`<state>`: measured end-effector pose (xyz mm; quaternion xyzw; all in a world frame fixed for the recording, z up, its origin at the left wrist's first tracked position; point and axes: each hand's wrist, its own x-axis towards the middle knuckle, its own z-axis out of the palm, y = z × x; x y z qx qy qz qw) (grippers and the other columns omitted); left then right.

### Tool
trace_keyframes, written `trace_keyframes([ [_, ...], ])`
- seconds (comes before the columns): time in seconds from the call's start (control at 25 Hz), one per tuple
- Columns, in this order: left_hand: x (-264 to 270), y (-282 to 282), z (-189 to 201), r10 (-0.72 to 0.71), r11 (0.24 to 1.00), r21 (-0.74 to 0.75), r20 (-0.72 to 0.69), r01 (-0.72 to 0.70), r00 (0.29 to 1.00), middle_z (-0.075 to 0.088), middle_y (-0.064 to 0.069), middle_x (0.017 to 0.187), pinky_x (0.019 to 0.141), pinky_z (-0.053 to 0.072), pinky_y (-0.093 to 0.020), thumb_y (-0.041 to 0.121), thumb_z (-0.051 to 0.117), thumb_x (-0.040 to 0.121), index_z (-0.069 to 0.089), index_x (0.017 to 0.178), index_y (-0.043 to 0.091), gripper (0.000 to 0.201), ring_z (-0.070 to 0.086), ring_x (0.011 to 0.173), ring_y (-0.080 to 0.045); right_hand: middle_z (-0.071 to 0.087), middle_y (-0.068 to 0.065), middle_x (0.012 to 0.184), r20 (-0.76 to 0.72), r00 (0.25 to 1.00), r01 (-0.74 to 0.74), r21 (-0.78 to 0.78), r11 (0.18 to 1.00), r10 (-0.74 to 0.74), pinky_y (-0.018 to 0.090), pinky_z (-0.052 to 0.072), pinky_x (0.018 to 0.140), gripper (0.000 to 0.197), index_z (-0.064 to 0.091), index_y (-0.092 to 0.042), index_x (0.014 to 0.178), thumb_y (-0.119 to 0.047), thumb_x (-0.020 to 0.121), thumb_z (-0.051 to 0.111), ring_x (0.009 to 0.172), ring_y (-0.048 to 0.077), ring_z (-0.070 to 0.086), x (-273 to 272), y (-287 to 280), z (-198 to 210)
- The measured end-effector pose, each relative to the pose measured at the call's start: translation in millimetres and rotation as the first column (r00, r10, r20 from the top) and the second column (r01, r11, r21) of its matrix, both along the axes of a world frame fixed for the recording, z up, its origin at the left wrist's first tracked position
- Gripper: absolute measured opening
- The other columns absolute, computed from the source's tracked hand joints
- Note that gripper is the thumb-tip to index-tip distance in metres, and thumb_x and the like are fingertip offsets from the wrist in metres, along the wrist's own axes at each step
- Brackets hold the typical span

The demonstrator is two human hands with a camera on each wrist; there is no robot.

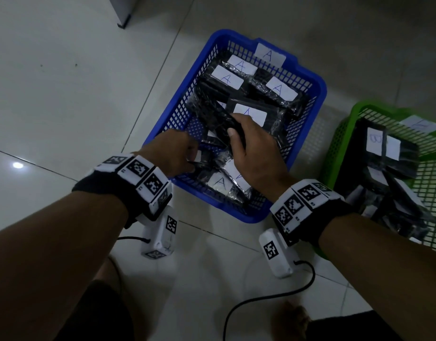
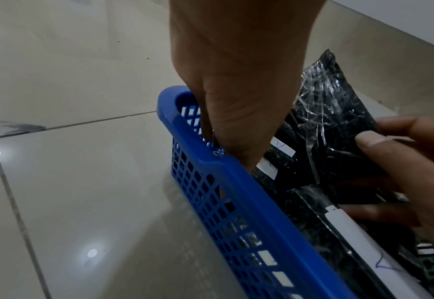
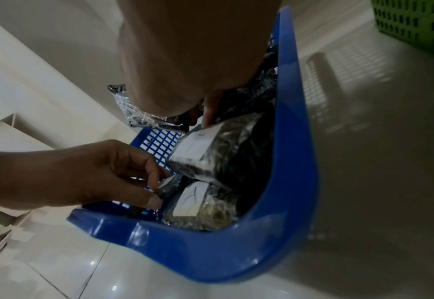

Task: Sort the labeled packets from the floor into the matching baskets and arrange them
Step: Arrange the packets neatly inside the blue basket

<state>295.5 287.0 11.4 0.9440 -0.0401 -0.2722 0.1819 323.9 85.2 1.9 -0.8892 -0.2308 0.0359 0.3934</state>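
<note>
The blue basket (image 1: 317,87) marked A holds several black wrapped packets with white A labels (image 1: 281,88). My right hand (image 1: 236,136) grips one black packet (image 1: 219,119) tilted above the basket's middle, thumb on top; the left wrist view shows this packet (image 2: 333,113) raised. My left hand (image 1: 192,161) reaches into the near-left corner and pinches the edge of a small black packet (image 3: 168,187) between thumb and fingers. Another A packet (image 1: 222,183) lies flat by the near wall.
A green basket (image 1: 335,153) with several black B-labelled packets stands to the right. Pale floor tiles surround both baskets. A black cable (image 1: 261,299) lies on the floor near my knees and foot (image 1: 293,318). A cabinet corner (image 1: 124,19) is at the far left.
</note>
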Motion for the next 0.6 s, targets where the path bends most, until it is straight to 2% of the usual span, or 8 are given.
trace_keyframes([
  [0.12,1,-5,-1,0.018,0.999,0.035,0.024,-0.019,1.0,0.062,-0.013,0.103,0.074,0.039,-0.031,0.021,0.079,0.075,0.06,0.095,0.006,0.032,0.057,0.095,-0.031,0.066,0.006,0.111,-0.007,1.0,-0.004,0.012,1.0,0.004,0.036,0.056,0.078,0.033,0.053,-0.008,0.129,-0.024,0.102,0.044,0.096,0.018,0.064,0,-3,-2],
  [0.24,1,-8,-4,0.055,0.998,-0.03,0.148,-0.051,0.987,0.06,-0.014,0.106,0.072,0.037,-0.03,0.012,0.076,0.075,0.056,0.1,0.004,0.033,0.058,0.096,-0.031,0.065,0.006,0.116,-0.021,1.0,0.011,0.038,0.999,-0.011,0.035,0.056,0.082,0.035,0.053,-0.007,0.131,-0.024,0.102,0.044,0.102,0.018,0.063,-1,-5,0],
  [0.4,-3,-7,-13,0.121,0.992,0.007,0.158,-0.124,0.98,0.064,-0.017,0.107,0.076,0.051,-0.042,0.005,0.068,0.081,0.051,0.119,0.008,0.042,0.062,0.097,-0.037,0.066,0.006,0.116,-0.009,1.0,0.031,0.073,0.997,-0.03,0.031,0.056,0.083,0.033,0.054,-0.006,0.129,-0.022,0.101,0.047,0.103,0.016,0.063,1,-6,2],
  [0.48,-2,-4,-12,0.167,0.986,-0.032,0.223,-0.164,0.96,0.067,-0.017,0.112,0.084,0.052,-0.042,0.005,0.066,0.082,0.057,0.122,0.008,0.041,0.063,0.101,-0.036,0.066,0.006,0.113,0.004,0.999,0.036,0.095,0.995,-0.037,0.032,0.058,0.079,0.031,0.056,-0.006,0.126,-0.021,0.1,0.049,0.1,0.016,0.064,1,-6,1],
  [0.52,-1,-4,-10,0.247,0.968,-0.117,0.253,-0.224,0.936,0.069,-0.015,0.112,0.086,0.051,-0.039,0.005,0.063,0.085,0.061,0.12,0.007,0.036,0.065,0.1,-0.034,0.066,0.007,0.112,0.015,0.999,0.037,0.109,0.993,-0.039,0.033,0.058,0.076,0.029,0.058,-0.006,0.123,-0.021,0.099,0.052,0.097,0.016,0.065,1,-5,0],
  [0.56,3,-5,-7,0.389,0.911,-0.247,0.244,-0.331,0.888,0.071,-0.013,0.109,0.088,0.052,-0.036,0.006,0.058,0.088,0.064,0.116,0.007,0.03,0.067,0.097,-0.03,0.066,0.007,0.109,0.035,0.999,0.034,0.119,0.992,-0.039,0.033,0.058,0.074,0.027,0.06,-0.005,0.12,-0.02,0.097,0.054,0.094,0.016,0.065,2,-4,0],
  [0.6,6,-7,0,0.596,0.757,-0.417,0.125,-0.503,0.794,0.072,-0.012,0.105,0.09,0.054,-0.037,0.006,0.051,0.091,0.066,0.112,0.007,0.026,0.069,0.093,-0.027,0.066,0.007,0.107,0.059,0.998,0.027,0.125,0.992,-0.034,0.032,0.058,0.073,0.025,0.061,-0.005,0.116,-0.018,0.096,0.057,0.092,0.016,0.064,1,-3,-1],
])
